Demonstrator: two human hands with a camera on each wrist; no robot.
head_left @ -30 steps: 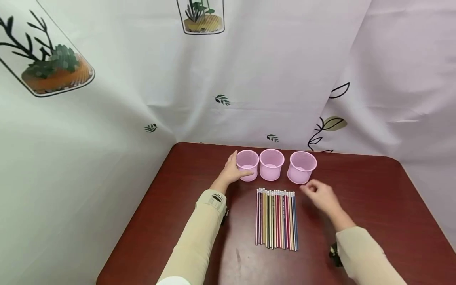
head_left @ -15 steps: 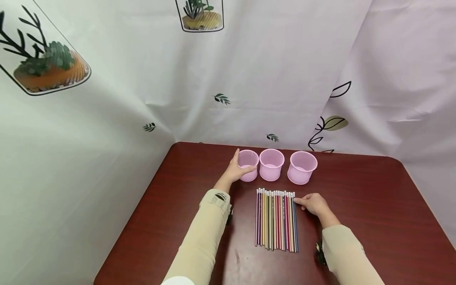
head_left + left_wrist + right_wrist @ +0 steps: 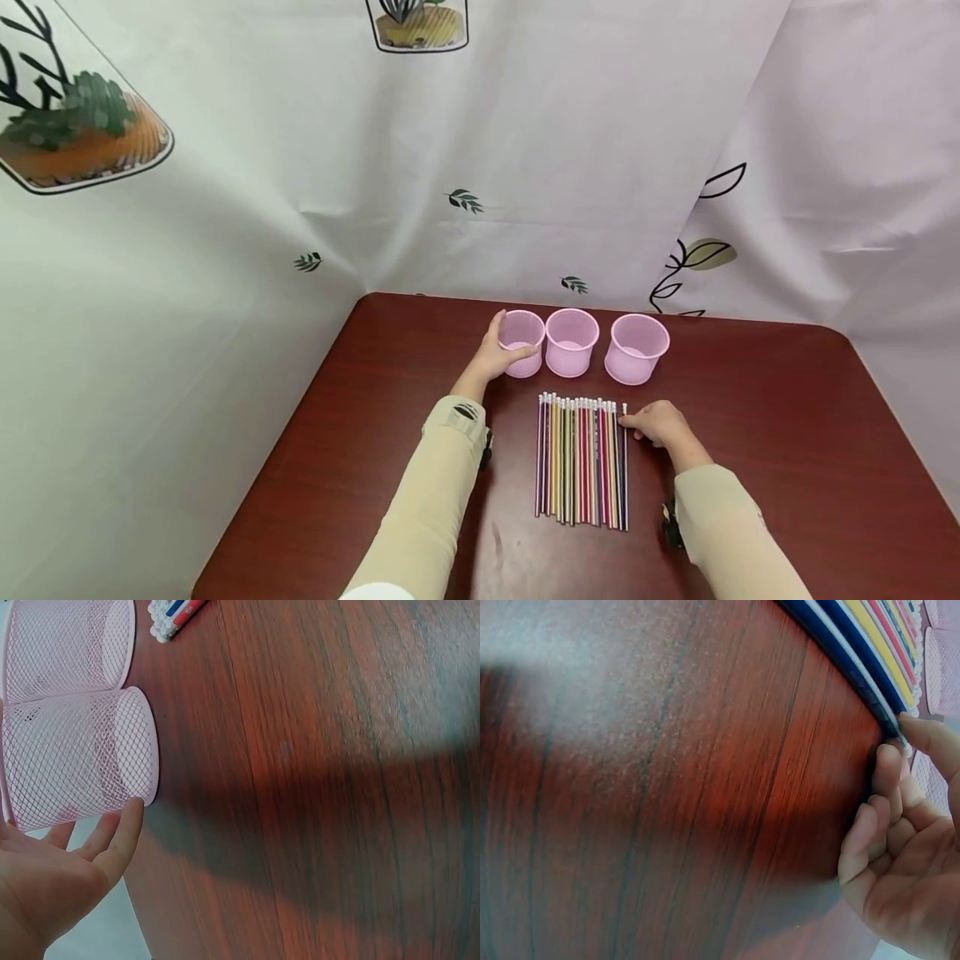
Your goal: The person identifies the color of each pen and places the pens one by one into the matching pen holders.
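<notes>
My left hand (image 3: 491, 358) holds the leftmost pink mesh pen cup (image 3: 82, 757), thumb across its front and fingers along its outer side. The cup stands upright on the table. My right hand (image 3: 660, 423) pinches a dark blue pencil (image 3: 626, 487) near its white eraser end, between thumb and fingers. That pencil lies at the right edge of a row of pencils (image 3: 581, 467) in several colours, erasers facing the cups. Its eraser end sits slightly apart from the row. In the right wrist view, the fingertips partly cover that end.
A middle pink pen cup (image 3: 570, 360) stands close beside the left one. Another pink pen cup (image 3: 630, 367) stands a little farther right. All are near the back edge of the dark red wooden table (image 3: 787, 433). A printed white curtain (image 3: 562, 167) hangs behind it.
My right hand has come down from near the right cup to the rightmost pencil and pinches it. The pencil's eraser end has shifted slightly right of the row. My left hand stays at its cup.
</notes>
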